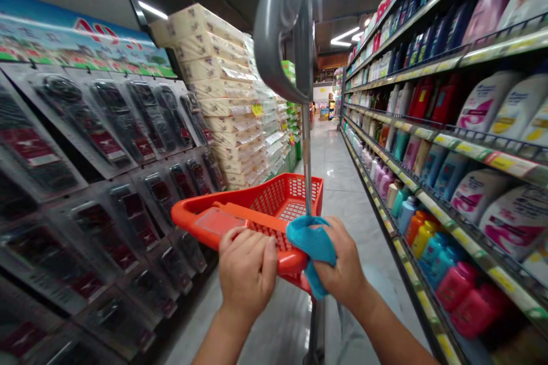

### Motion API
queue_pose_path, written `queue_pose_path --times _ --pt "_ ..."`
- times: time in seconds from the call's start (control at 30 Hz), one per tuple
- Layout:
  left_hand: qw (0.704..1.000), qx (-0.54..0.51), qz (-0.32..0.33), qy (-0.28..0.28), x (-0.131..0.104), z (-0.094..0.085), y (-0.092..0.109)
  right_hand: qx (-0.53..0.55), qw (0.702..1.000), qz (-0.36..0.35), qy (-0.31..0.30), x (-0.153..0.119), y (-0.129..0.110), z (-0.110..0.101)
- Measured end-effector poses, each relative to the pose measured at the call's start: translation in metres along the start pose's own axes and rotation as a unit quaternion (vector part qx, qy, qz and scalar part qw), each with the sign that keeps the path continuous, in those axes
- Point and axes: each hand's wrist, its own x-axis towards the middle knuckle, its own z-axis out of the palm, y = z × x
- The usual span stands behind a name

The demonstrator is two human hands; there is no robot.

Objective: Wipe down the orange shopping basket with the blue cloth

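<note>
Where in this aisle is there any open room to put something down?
The orange basket looks bare inside, beyond the left hand and the right hand holding a blue cloth. The floor between shelves is open. The bottle shelves and hanging packs are crowded.

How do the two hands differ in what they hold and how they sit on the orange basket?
The left hand is bare, its fingers curled over the orange basket rim; the right hand has a blue cloth bunched in its grip. The left hand sits on the rim's near edge; the right hand presses the blue cloth against the rim beside the grey pole. Both rest at the basket's near rim.
</note>
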Motion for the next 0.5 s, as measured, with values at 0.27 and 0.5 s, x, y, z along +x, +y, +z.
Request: queue_pose_path --times 0.27,0.5 --pt "0.996 -0.05 -0.068 0.014 -0.021 -0.032 -0.041 0.082 0.992 -0.078 0.05 -0.044 0.024 0.056" --pt "0.995 0.015 -0.099 0.01 -0.037 -0.045 -0.035 -0.017 0.987 0.131 0.092 -0.032 0.072 0.073"
